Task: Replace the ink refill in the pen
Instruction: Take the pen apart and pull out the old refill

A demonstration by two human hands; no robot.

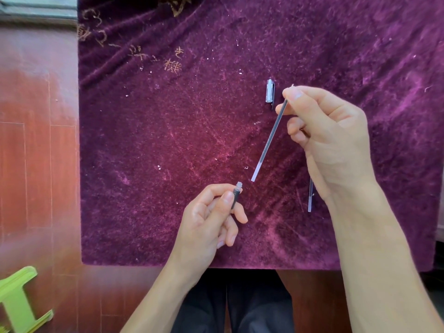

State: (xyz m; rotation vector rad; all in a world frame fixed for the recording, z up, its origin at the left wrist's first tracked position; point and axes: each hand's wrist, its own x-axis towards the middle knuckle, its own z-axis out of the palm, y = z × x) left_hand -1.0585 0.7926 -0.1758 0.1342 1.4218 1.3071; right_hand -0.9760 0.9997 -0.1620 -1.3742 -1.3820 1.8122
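Note:
My right hand [329, 135] pinches a thin ink refill [269, 140] near its tip end. The refill slants down to the left, its dark ink giving way to a clear tail close to my left hand. My left hand [211, 217] grips a short grey pen grip section [236, 194], whose threaded clear end points up toward the refill's tail. A small gap separates the two. A clear pen cap [270, 91] with a clip lies on the purple cloth [168, 140] just left of my right thumb. A clear tube [310, 198], barrel or second refill, lies partly hidden under my right wrist.
The purple cloth covers the table, with gold embroidery [171, 63] at the far left. Red wooden floor [36, 152] lies to the left, with a green plastic stool [19, 301] at the lower left. My dark-trousered legs [240, 306] show below the table's front edge.

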